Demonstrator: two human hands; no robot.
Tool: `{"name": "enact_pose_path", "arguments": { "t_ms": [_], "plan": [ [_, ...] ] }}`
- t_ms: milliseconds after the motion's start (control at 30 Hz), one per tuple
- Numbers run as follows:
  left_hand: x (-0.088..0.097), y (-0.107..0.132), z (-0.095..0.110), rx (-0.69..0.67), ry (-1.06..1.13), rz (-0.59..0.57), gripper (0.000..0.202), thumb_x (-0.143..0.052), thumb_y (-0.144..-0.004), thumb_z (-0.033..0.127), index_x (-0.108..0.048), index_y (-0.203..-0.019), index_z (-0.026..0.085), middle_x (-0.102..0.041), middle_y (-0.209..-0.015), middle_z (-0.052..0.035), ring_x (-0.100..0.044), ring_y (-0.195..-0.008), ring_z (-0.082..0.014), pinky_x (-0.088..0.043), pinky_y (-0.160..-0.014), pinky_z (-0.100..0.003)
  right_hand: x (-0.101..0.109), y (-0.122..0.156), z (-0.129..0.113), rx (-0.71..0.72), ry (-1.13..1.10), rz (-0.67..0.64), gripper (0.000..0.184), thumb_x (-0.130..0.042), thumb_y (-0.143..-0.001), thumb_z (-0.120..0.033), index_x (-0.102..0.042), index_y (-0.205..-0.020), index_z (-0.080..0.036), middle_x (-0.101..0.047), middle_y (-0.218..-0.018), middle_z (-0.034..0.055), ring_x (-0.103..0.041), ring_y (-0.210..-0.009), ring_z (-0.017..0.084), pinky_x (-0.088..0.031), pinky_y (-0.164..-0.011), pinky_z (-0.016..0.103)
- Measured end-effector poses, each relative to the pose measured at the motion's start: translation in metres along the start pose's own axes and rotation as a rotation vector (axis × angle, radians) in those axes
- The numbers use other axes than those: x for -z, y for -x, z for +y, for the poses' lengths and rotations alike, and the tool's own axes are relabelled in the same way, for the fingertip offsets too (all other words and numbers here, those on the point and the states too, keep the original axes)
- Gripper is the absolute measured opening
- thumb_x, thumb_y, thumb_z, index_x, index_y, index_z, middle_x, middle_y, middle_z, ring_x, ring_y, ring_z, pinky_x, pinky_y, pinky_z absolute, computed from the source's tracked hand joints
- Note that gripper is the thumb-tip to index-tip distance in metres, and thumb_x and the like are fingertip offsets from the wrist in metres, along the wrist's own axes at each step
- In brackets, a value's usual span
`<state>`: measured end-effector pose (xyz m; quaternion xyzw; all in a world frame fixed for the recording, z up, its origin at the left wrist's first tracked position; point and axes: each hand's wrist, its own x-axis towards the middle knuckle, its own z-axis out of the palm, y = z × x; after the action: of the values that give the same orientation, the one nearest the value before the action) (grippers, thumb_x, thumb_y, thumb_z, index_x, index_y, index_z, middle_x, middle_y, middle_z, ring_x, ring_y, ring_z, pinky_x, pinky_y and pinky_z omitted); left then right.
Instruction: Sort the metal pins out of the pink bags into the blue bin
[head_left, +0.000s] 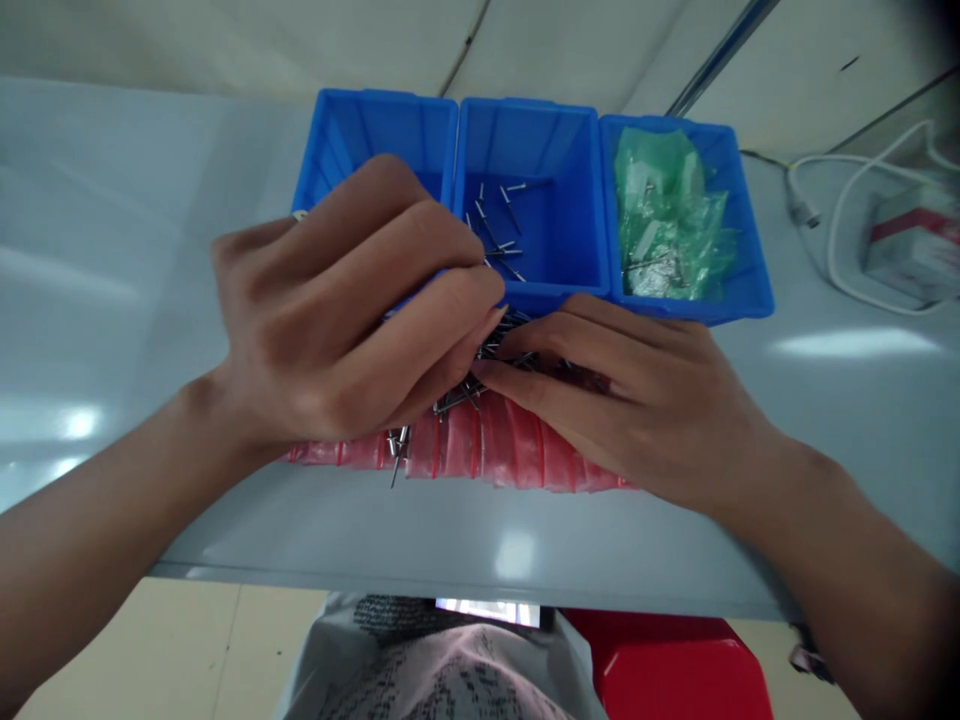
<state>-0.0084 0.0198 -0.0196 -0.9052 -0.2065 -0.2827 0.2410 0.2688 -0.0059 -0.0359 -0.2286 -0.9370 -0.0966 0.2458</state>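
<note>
Working over metal pins [489, 346] heaped on red bags [495, 440], the left hand [345, 310] and right hand [637, 390] curl their fingers, any grip hidden; a few pins lie in the middle blue box [555, 140], many seem left outside.

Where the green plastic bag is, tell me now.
In the head view, the green plastic bag sits in the rightmost blue bin, just beyond the right hand.
</note>
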Motion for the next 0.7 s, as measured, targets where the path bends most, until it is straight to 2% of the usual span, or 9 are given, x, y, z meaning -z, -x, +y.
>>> {"name": "enact_pose_path", "arguments": {
  "t_ms": [200, 300, 400, 467, 600, 700],
  "plan": [
    [-0.001, 0.001, -0.003, -0.032, -0.018, 0.010, 0.022, -0.070, -0.097, 0.027, -0.066, -0.117, 0.020, -0.076, -0.106, -0.0043, -0.077, -0.093, -0.0237, -0.058, -0.063, -0.035, 0.006, -0.006, 0.000, 0.037, 0.046, 0.052, 0.021, -0.065, -0.110, -0.012, -0.079, -0.099, -0.023, -0.078, -0.091, -0.0021, -0.075, -0.084, 0.017, -0.056, -0.059, 0.035],
    [0.000, 0.001, -0.002, -0.021, -0.016, -0.007, 0.024, -0.071, -0.094, 0.024, -0.067, -0.118, 0.022, -0.078, -0.106, -0.0062, -0.076, -0.091, -0.0273, -0.060, -0.060, -0.041, 0.006, -0.006, -0.003, 0.028, 0.028, 0.037, 0.020, -0.063, -0.111, -0.011, -0.079, -0.108, -0.022, -0.081, -0.101, 0.0006, -0.076, -0.087, 0.018, -0.056, -0.058, 0.036],
    [0.001, 0.001, -0.002, -0.006, -0.013, -0.026, 0.025, -0.069, -0.094, 0.022, -0.066, -0.119, 0.025, -0.078, -0.106, -0.0054, -0.077, -0.091, -0.0274, -0.062, -0.062, -0.042, 0.004, -0.005, -0.006, 0.032, 0.019, 0.018, 0.020, -0.066, -0.110, -0.011, -0.079, -0.121, -0.021, -0.084, -0.112, 0.0035, -0.078, -0.094, 0.022, -0.060, -0.062, 0.037],
    [0.001, 0.001, -0.002, -0.017, 0.001, -0.015, 0.024, -0.069, -0.095, 0.023, -0.066, -0.119, 0.024, -0.077, -0.105, -0.0056, -0.079, -0.090, -0.0275, -0.061, -0.060, -0.041, 0.003, -0.005, -0.006, 0.037, 0.009, 0.012, 0.018, -0.065, -0.110, -0.012, -0.080, -0.115, -0.020, -0.085, -0.111, 0.0029, -0.078, -0.095, 0.021, -0.062, -0.064, 0.037],
    [0.000, 0.003, -0.003, -0.006, 0.015, -0.006, 0.025, -0.071, -0.094, 0.023, -0.066, -0.118, 0.026, -0.078, -0.106, -0.0043, -0.080, -0.089, -0.0276, -0.058, -0.056, -0.040, 0.005, -0.006, -0.006, 0.054, 0.001, 0.054, 0.019, -0.067, -0.107, -0.008, -0.081, -0.101, -0.018, -0.081, -0.096, 0.0031, -0.077, -0.087, 0.020, -0.063, -0.064, 0.037],
    [0.000, 0.003, -0.001, -0.011, 0.021, -0.020, 0.028, -0.073, -0.093, 0.023, -0.066, -0.121, 0.023, -0.078, -0.111, -0.0078, -0.080, -0.095, -0.0303, -0.061, -0.062, -0.045, 0.012, -0.009, -0.009, -0.043, 0.004, 0.107, 0.016, -0.071, -0.105, -0.008, -0.079, -0.101, -0.020, -0.081, -0.099, 0.0027, -0.075, -0.085, 0.019, -0.063, -0.065, 0.037]
  ]
}}
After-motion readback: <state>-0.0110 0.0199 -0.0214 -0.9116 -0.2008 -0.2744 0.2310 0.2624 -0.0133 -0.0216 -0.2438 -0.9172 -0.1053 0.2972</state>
